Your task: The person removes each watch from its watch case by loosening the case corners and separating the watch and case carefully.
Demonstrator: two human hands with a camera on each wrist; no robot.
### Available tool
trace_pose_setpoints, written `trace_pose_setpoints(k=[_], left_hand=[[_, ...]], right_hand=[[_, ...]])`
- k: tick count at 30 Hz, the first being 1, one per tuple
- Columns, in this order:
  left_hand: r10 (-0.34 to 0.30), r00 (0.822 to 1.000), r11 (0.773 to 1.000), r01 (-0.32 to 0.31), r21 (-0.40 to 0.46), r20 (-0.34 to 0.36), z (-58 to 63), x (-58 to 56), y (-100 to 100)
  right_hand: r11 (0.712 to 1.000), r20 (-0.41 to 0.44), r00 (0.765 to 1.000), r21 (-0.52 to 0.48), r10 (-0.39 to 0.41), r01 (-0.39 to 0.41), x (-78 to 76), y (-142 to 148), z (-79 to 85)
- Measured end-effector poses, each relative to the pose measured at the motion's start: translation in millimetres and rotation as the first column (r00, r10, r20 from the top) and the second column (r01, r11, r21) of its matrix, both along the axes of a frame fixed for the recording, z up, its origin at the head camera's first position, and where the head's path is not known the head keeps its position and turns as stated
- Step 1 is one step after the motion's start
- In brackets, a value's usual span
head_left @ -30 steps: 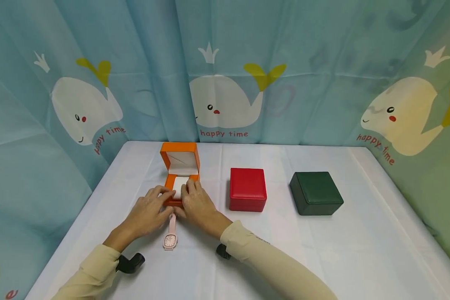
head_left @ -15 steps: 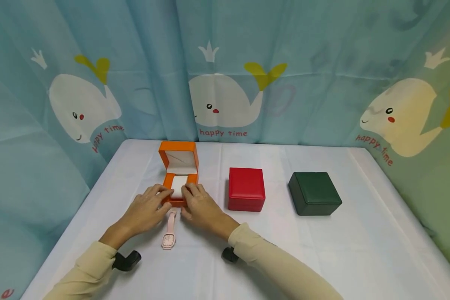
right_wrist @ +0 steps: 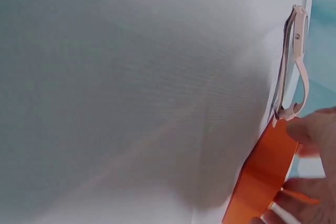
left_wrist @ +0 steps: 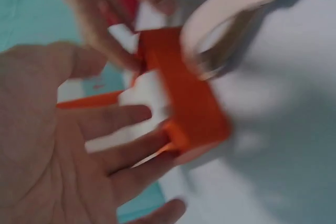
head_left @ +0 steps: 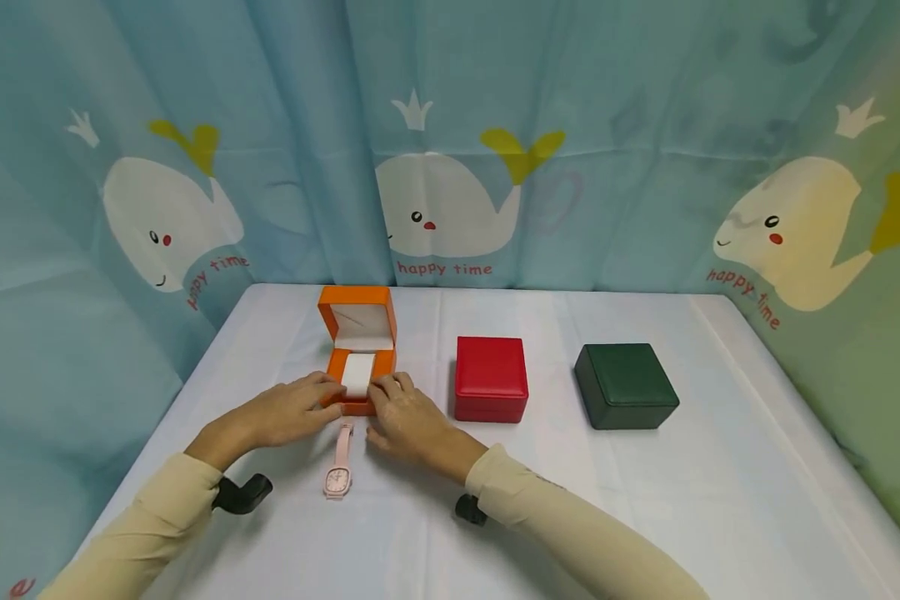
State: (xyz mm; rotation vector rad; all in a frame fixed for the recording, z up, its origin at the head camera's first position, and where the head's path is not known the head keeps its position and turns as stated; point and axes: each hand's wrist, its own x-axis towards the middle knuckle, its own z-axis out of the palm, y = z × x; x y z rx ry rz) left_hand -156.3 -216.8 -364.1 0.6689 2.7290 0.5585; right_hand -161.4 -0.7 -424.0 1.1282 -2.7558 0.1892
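An orange watch box (head_left: 338, 367) stands with its lid up, and a white cushion (head_left: 357, 375) lies in it. My left hand (head_left: 288, 410) is at the box's front left; in the left wrist view its fingers (left_wrist: 134, 153) are fairly straight, their tips touching the box's edge. At the front right corner, my right hand (head_left: 408, 423) rests its fingertips on the box, thumb apart from them. A pink wristwatch (head_left: 337, 481) lies on the table in front of the box, between both hands. Its strap (right_wrist: 298, 38) also shows in the right wrist view.
A closed red box (head_left: 491, 379) stands right of the orange one, and a closed dark green box (head_left: 626, 387) farther right. White cloth covers the table (head_left: 570, 517). A blue curtain (head_left: 450, 208) with whales hangs behind the table's back edge.
My left hand has drawn a little left and its thumb has come away from the watch strap. My right hand has shifted slightly right, leaving more of the cushion visible.
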Motion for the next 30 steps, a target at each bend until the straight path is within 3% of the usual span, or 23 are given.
trace_pose_setpoints(k=[2, 4, 8, 12, 17, 23, 24, 26, 30], left_hand=[[0.011, 0.999, 0.999, -0.012, 0.039, 0.036, 8.5, -6.5, 0.0], [0.039, 0.999, 0.996, -0.040, 0.080, 0.021, 17.5, -13.9, -0.2], [0.100, 0.987, 0.981, -0.077, 0.176, -0.128, 34.2, -30.0, 3.0], [0.179, 0.952, 0.958, -0.110, 0.265, -0.249, 46.1, -43.8, 8.7], [0.287, 0.904, 0.927, -0.178, 0.332, -0.316, 54.2, -57.8, 18.4], [0.364, 0.838, 0.927, -0.282, 0.248, -0.407, 56.5, -80.4, 37.7], [0.372, 0.835, 0.926, -0.305, 0.223, -0.405, 56.8, -84.0, 40.4], [0.392, 0.848, 0.919, -0.350, 0.180, -0.356, 58.1, -90.1, 45.1], [0.436, 0.882, 0.900, -0.425, 0.099, -0.178, 61.2, -101.0, 50.9]], right_hand=[[1.000, 0.032, 0.999, -0.014, -0.011, 0.011, 1.0, 1.5, -0.4], [1.000, 0.059, 0.998, -0.015, -0.019, 0.020, 1.6, 2.6, -1.1], [1.000, 0.040, 0.999, 0.024, -0.009, 0.008, 2.3, 3.8, -2.9], [0.998, 0.007, 1.000, 0.058, 0.003, -0.003, 2.0, 4.5, -5.0], [0.996, 0.009, 1.000, 0.088, -0.014, 0.014, 0.9, 5.6, -3.9], [0.996, -0.022, 0.999, 0.082, -0.024, 0.025, 2.5, 5.2, -1.2], [0.996, -0.038, 0.999, 0.082, -0.027, 0.030, 3.3, 4.6, -0.8], [0.995, -0.070, 0.997, 0.087, -0.037, 0.043, 5.2, 3.3, 0.4], [0.991, -0.096, 0.993, 0.107, -0.064, 0.075, 9.5, -0.6, 4.3]])
